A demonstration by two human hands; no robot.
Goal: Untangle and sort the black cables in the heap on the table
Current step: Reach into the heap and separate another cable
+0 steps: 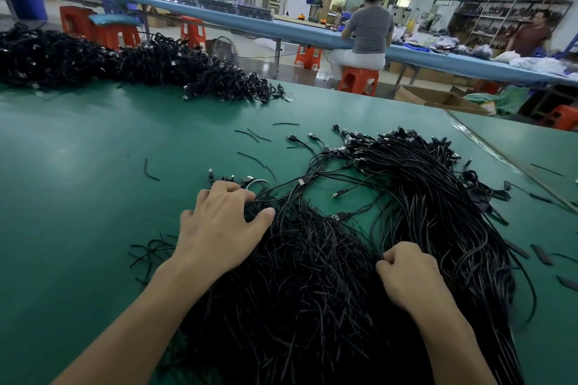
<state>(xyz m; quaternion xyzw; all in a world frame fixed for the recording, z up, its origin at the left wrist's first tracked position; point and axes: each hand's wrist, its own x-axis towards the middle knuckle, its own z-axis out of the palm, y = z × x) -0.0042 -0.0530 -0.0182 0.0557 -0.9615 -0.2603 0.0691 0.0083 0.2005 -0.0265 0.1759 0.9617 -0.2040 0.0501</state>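
Black cables (300,275) lie in a tangled heap on the green table (93,166) right in front of the person, the mass running from the near edge up towards the middle of the mat. The left hand (223,228) rests flat on the heap's left shoulder with its fingers spread wide, gripping nothing and seemingly pinning the tangle down. The right hand (409,278) is curled at the heap's right side, thumb and forefinger pinching what looks like one or a few cables, though the exact number cannot be told. Just beside it on the right lies a straighter bundle (438,212) whose strands run roughly parallel, with their plugs (375,142) gathered at the far end. This appears to be the sorted lot. A few plugged cables stray loose between the two. The step in hand seems to be drawing a strand free from the knot while the other hand anchors it, with much of the heap not yet sorted. The next move likely calls for a steady pull towards the bundle, easing off if neighbouring strands lift with it. A second pile (140,62) sits well apart at the far left, and short black scraps (250,134) dot the mat
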